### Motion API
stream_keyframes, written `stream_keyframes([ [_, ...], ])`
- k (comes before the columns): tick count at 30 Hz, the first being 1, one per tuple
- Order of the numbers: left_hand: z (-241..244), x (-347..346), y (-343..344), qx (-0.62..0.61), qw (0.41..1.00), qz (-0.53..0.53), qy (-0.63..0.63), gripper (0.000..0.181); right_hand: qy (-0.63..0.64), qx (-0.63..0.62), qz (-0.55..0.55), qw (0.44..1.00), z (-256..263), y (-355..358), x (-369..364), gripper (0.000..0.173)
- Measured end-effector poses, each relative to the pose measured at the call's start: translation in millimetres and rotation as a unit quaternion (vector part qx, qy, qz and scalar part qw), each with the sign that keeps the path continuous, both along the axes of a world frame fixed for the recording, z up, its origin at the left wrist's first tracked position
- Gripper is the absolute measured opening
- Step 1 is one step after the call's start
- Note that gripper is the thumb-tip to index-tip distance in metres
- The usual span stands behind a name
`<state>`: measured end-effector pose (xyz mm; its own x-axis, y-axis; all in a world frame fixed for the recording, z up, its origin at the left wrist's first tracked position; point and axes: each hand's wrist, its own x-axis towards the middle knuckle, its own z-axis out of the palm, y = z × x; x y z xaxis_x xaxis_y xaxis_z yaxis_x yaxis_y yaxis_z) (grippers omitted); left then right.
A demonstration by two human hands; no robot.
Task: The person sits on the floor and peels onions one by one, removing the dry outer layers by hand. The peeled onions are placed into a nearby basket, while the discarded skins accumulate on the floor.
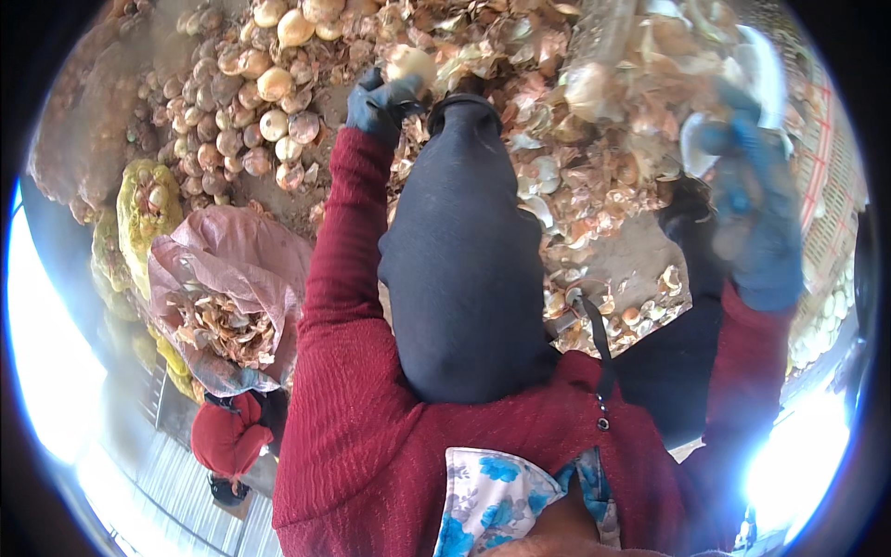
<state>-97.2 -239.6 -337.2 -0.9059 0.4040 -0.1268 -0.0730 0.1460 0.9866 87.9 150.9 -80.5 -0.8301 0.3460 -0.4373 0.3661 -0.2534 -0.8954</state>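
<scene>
My left hand (379,108), in a blue-grey work glove, is in front of my bent knee. Its fingers are around a pale onion (412,66), whose skin looks mostly off. At the right, my right hand (755,202) wears a blue glove and is blurred by motion. Something white and curved (696,146) shows beside its fingers; whether the hand grips it or anything else cannot be made out. Loose onion skins (550,174) cover the ground between the two hands. A heap of unpeeled onions (230,118) lies beyond my left arm.
A pink woven sack (230,237) holding dry skins stands at the left, beside a yellow mesh bag of onions (146,202). A red-and-cream plastic crate (825,174) is at the right, near many pale onions (825,327). Another person in red (226,432) is behind at lower left.
</scene>
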Motion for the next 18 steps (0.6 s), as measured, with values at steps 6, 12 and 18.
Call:
stream_keyframes([
  [6,179,10,105,0.079,0.989,-0.125,0.023,0.062,0.002,-0.01,0.111,0.994,43,-55,-17,0.043],
  [12,298,26,164,0.08,0.956,-0.281,0.008,0.074,0.135,0.046,0.041,0.989,68,-70,-7,0.041],
  [18,360,83,223,0.071,0.955,-0.289,0.008,0.063,0.218,0.252,-0.039,0.942,88,-35,13,0.026],
])
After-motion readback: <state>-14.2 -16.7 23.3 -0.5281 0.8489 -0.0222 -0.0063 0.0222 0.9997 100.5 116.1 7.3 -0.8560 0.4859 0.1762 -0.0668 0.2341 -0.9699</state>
